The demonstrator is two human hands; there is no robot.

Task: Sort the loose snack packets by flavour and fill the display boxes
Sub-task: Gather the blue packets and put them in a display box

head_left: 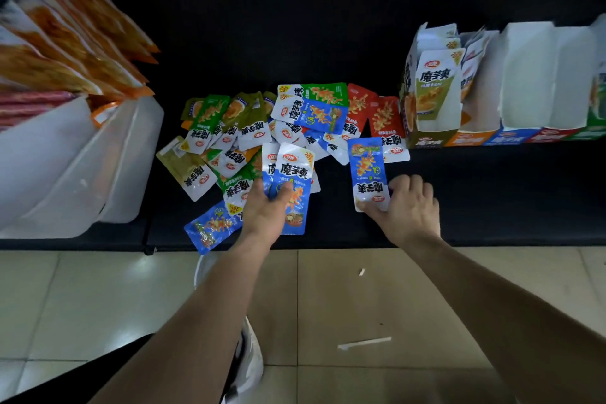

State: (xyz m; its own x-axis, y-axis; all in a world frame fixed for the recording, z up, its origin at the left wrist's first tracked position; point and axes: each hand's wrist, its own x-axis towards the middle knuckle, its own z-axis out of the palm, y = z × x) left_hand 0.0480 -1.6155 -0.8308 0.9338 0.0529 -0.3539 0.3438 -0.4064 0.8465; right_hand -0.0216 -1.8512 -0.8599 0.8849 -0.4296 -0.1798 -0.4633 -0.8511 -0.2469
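Gathering blues: left hand [264,212] grips a blue stack [295,180], right hand [408,203] pinches another blue packet [368,171] by its near end. Next, probably: merge them, then load the blue box [511,136] beyond and right of the right hand.

A heap of loose snack packets [249,128], olive, green, red and blue, lies on the dark shelf [492,200]. The left hand [265,213] grips two stacked blue packets [292,180]. The right hand [410,203] pinches an upside-down blue packet [369,171]. At the right stands a row of open display boxes [511,136]. The olive box [426,139] holds upright packets.
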